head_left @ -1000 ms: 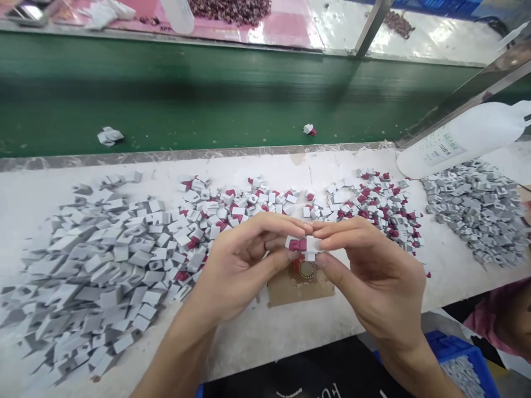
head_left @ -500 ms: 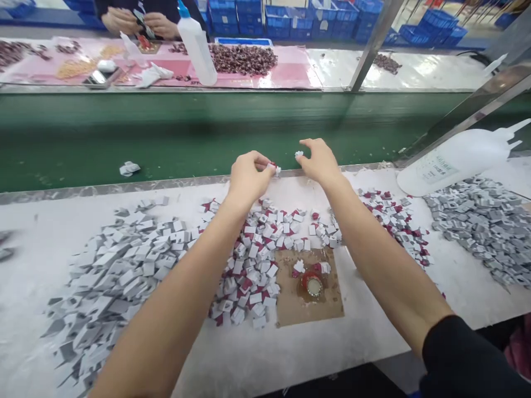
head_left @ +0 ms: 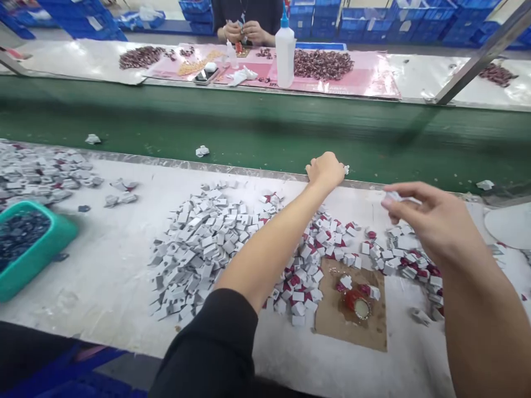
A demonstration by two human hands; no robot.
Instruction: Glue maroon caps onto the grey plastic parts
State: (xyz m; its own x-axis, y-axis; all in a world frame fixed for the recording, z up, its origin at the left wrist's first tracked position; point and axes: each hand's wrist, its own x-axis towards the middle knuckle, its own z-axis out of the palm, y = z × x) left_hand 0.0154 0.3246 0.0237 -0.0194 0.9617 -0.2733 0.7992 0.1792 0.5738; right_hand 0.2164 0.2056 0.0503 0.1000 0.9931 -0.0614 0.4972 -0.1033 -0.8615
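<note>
My left hand (head_left: 326,168) reaches to the table's far edge beside the green belt, its fingers curled. A small pale plastic piece (head_left: 347,169) shows at its right side, apparently pinched; the fingertips are mostly hidden. My right hand (head_left: 431,218) hovers above the table at the right, with another small pale grey piece (head_left: 391,196) between thumb and fingers. Under my left arm spreads a heap of grey block-like pieces (head_left: 215,237), and beside it lie pieces joined with dark red parts (head_left: 296,282). A brown cardboard square (head_left: 332,326) bears a red-rimmed round cap (head_left: 360,307) in wet glue-like liquid.
The green belt (head_left: 166,121) runs across beyond the table, with a few pale pieces (head_left: 202,151) on it. A teal bin (head_left: 62,232) of dark parts stands at left. A white bottle (head_left: 510,224) is at right. Opposite, a co-worker's hands (head_left: 244,32) work behind an upright glue bottle (head_left: 285,55).
The view has swung left. My left hand has moved right and forward to the belt's edge. My right hand has drawn back from the belt and right, holding a pale piece.
</note>
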